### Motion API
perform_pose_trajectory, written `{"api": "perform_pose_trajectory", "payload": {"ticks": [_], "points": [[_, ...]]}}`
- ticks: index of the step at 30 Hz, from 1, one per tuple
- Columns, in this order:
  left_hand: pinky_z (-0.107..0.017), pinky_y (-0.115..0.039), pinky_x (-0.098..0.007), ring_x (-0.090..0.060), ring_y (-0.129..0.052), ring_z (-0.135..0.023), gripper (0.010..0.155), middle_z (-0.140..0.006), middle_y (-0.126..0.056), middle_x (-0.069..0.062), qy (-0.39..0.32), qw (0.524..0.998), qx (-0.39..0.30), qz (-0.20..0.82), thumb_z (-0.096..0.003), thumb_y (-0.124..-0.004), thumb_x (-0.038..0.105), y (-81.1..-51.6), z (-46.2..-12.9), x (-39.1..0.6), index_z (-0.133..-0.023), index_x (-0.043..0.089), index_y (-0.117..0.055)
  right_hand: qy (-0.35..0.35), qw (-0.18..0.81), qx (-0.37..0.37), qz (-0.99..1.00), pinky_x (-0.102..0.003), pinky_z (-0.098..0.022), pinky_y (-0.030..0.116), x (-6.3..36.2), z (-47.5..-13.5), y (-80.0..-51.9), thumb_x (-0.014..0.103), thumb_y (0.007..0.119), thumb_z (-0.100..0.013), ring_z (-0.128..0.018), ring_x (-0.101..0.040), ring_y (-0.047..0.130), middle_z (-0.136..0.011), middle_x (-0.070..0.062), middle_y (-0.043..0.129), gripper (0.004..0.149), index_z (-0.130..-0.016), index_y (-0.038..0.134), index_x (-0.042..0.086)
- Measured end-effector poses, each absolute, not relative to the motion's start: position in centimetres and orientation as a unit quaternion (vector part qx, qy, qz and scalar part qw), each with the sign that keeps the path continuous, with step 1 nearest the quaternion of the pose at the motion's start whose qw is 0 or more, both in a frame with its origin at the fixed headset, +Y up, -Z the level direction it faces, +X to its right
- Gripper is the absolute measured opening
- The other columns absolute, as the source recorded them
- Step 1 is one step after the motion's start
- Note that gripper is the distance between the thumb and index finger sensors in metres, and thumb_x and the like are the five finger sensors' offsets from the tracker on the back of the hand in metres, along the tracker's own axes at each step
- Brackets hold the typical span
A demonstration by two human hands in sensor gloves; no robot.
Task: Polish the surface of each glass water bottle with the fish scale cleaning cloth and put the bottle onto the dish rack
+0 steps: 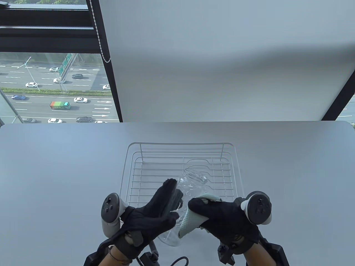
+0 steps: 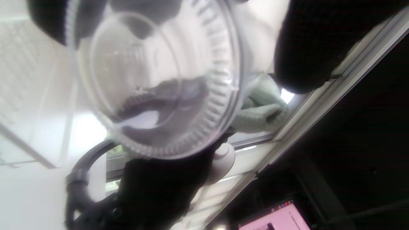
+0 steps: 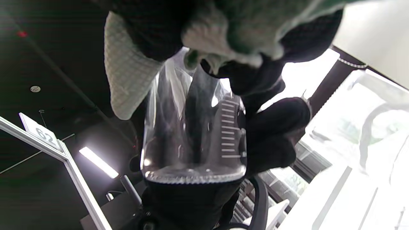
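Observation:
A clear glass bottle is held tilted above the table's near edge, its mouth pointing away over the white wire dish rack. My left hand grips the bottle's left side, fingers wrapped round it. My right hand holds a pale green fish scale cloth against the bottle's right side. In the left wrist view the bottle's ridged base fills the frame, with the cloth beside it. The right wrist view shows the bottle, its printed scale marks, and the cloth.
The rack sits in the middle of the grey table and holds nothing else that I can make out. A window with a road view lies beyond the table's far left. A white blind hangs behind.

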State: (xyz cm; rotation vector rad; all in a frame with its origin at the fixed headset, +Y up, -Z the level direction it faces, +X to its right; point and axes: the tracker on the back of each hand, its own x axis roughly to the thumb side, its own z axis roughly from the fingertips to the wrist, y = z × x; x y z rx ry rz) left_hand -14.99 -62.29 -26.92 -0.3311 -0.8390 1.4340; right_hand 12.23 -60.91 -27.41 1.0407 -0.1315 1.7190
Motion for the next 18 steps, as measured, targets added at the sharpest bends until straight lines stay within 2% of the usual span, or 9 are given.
{"api": "perform_pose_trajectory", "payload": {"ticks": [2,4,6,9,12,13,14,16,18], "points": [[-0.051,-0.079,-0.072,-0.071,-0.075,-0.081,0.106,-0.105,-0.050,-0.038,-0.386,0.653,-0.185,0.625,-0.0433,-0.099,0.053,-62.0,-26.5,-14.8,-0.112,0.039,-0.020,-0.054,0.529,0.442,0.723,-0.039,-0.038,0.085,12.4,-27.4,-60.8,0.041,0.081,-0.054,-0.051,-0.025,0.097,-0.073,-0.011,0.087,0.059,-0.098,0.050,0.064],[-0.046,-0.085,-0.068,-0.065,-0.086,-0.074,0.110,-0.104,-0.052,-0.037,-0.390,0.661,-0.184,0.615,-0.0428,-0.101,0.047,-61.8,-26.4,-14.8,-0.111,0.035,-0.015,-0.039,0.538,0.436,0.720,-0.039,-0.039,0.085,12.3,-27.5,-61.1,0.041,0.080,-0.054,-0.051,-0.025,0.097,-0.074,-0.011,0.086,0.059,-0.099,0.049,0.062],[-0.044,-0.084,-0.071,-0.068,-0.083,-0.073,0.110,-0.104,-0.048,-0.038,-0.392,0.666,-0.174,0.610,-0.0438,-0.102,0.044,-61.2,-26.0,-14.9,-0.110,0.036,-0.014,-0.029,0.547,0.443,0.710,-0.040,-0.040,0.085,12.1,-27.6,-61.2,0.040,0.080,-0.054,-0.054,-0.026,0.096,-0.077,-0.011,0.085,0.059,-0.099,0.048,0.063],[-0.045,-0.085,-0.070,-0.064,-0.085,-0.072,0.104,-0.104,-0.055,-0.033,-0.329,0.719,-0.046,0.610,-0.0420,-0.104,0.045,-59.5,-25.0,-16.7,-0.115,0.035,-0.031,-0.038,0.552,0.437,0.709,-0.040,-0.041,0.084,11.9,-27.4,-60.9,0.040,0.079,-0.056,-0.055,-0.025,0.096,-0.079,-0.009,0.085,0.059,-0.100,0.046,0.061],[-0.046,-0.087,-0.067,-0.060,-0.086,-0.071,0.098,-0.104,-0.060,-0.030,-0.231,0.768,0.147,0.579,-0.0405,-0.104,0.049,-58.2,-24.2,-20.0,-0.114,0.025,-0.044,-0.049,0.534,0.427,0.728,-0.040,-0.040,0.085,12.2,-27.3,-61.1,0.039,0.079,-0.056,-0.054,-0.025,0.096,-0.078,-0.010,0.086,0.058,-0.101,0.048,0.058],[-0.046,-0.086,-0.068,-0.062,-0.085,-0.071,0.097,-0.105,-0.055,-0.031,-0.212,0.769,0.179,0.576,-0.0408,-0.104,0.048,-58.0,-24.0,-20.7,-0.114,0.023,-0.046,-0.052,0.532,0.421,0.733,-0.040,-0.040,0.085,12.3,-27.4,-61.1,0.039,0.079,-0.056,-0.053,-0.025,0.096,-0.078,-0.010,0.087,0.058,-0.101,0.048,0.058],[-0.046,-0.086,-0.068,-0.061,-0.085,-0.071,0.096,-0.107,-0.048,-0.031,-0.188,0.795,0.224,0.532,-0.0409,-0.105,0.049,-57.6,-23.9,-21.6,-0.114,0.024,-0.048,-0.054,0.533,0.416,0.735,-0.040,-0.040,0.085,12.4,-27.5,-61.2,0.039,0.079,-0.056,-0.054,-0.025,0.096,-0.078,-0.010,0.086,0.058,-0.102,0.048,0.057],[-0.048,-0.086,-0.067,-0.060,-0.085,-0.072,0.092,-0.109,-0.040,-0.030,-0.136,0.845,0.265,0.444,-0.0403,-0.105,0.049,-57.3,-23.9,-22.7,-0.114,0.027,-0.055,-0.047,0.538,0.412,0.734,-0.040,-0.040,0.085,12.3,-27.7,-61.3,0.039,0.079,-0.056,-0.054,-0.025,0.096,-0.078,-0.010,0.086,0.058,-0.102,0.049,0.057],[-0.046,-0.086,-0.067,-0.062,-0.086,-0.070,0.086,-0.110,-0.046,-0.027,-0.098,0.876,0.299,0.365,-0.0393,-0.106,0.048,-57.4,-24.3,-23.1,-0.111,0.024,-0.064,-0.040,0.535,0.415,0.735,-0.040,-0.040,0.085,12.1,-27.9,-61.5,0.039,0.079,-0.056,-0.054,-0.026,0.096,-0.078,-0.010,0.086,0.058,-0.102,0.048,0.057]]}}
